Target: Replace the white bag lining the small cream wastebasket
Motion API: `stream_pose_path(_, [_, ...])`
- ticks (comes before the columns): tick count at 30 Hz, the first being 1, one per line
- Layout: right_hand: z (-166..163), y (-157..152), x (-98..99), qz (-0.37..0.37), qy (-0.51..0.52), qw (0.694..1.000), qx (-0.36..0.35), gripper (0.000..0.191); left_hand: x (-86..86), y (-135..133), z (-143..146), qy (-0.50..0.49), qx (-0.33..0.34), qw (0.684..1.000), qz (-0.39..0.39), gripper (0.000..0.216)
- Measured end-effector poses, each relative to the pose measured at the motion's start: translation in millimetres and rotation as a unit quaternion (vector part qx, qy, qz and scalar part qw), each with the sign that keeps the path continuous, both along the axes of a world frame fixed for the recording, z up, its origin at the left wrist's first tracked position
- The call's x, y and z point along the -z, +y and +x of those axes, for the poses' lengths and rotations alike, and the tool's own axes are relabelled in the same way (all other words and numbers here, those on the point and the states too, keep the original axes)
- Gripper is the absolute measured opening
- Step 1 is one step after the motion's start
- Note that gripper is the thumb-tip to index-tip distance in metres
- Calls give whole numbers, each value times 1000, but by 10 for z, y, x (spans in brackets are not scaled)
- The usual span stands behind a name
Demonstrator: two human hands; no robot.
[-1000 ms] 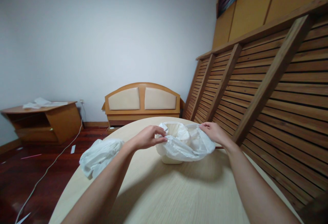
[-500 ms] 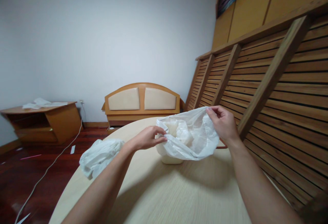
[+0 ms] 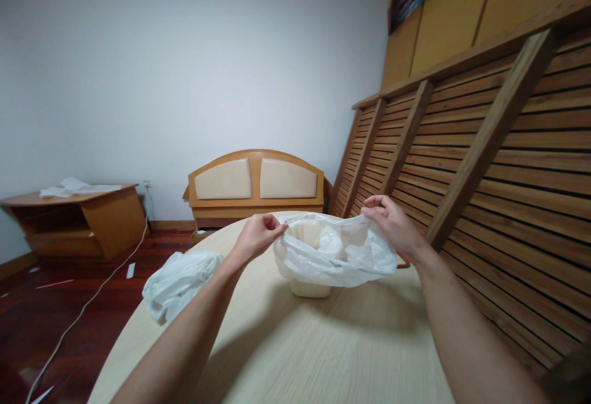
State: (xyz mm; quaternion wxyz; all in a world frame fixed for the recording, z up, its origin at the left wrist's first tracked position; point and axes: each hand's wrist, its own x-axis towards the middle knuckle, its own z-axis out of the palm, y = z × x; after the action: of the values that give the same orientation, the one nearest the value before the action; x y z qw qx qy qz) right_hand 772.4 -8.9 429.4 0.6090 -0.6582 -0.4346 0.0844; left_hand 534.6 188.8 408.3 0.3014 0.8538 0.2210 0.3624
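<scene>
A small cream bin stands on the round pale wooden table. A thin white plastic bag is draped over and around its top. My left hand pinches the bag's left rim, fingers closed. My right hand grips the bag's right rim, fingers closed. Between the two hands the bag's mouth is stretched wide above the bin.
A second crumpled white plastic bag lies at the table's left edge. A slatted wooden bed frame leans along the right. A headboard stands against the far wall. A low wooden cabinet and a white cable are on the left.
My left hand rose and shifted left, pulling the bag's rim outward. My right hand lifted the other rim, then came down a little. The bag's mouth is now stretched wider.
</scene>
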Motion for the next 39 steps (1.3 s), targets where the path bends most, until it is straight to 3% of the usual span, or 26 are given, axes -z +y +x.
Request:
stream_pose_path(4, [76, -15, 86, -113, -71, 990, -49, 43, 30, 53, 17, -30, 12, 998, -61, 31])
stream_pose_path(7, [97, -8, 149, -184, -133, 973, -33, 48, 30, 45, 7, -28, -2, 995, -96, 35])
stream_pose_path(10, [87, 18, 205, -225, -158, 961, -24, 45, 20, 30, -19, 16, -9, 995, -100, 45])
stream_pose_path(13, [79, 55, 251, -240, -162, 956, -50, 38, 19, 28, -35, 49, -1, 996, -76, 35])
stream_pose_path(16, [97, 99, 277, -231, -190, 953, -43, 34, 33, 45, -34, 71, -6, 996, -46, 28])
stream_pose_path(20, [136, 149, 276, -168, -219, 961, 28, 36, 31, 69, -27, 51, -42, 998, -21, 25])
stream_pose_path(24, [161, 156, 243, -95, -209, 970, 81, 36, -11, 66, -27, 11, -87, 996, -23, 22])
stream_pose_path(27, [184, 125, 206, -64, -189, 976, 89, 39, -25, 80, -29, -7, -82, 996, -37, 22])
stream_pose_path(39, [485, -148, 147, -47, -104, 988, 103, 34, -48, 201, -41, -83, -109, 988, -73, 21])
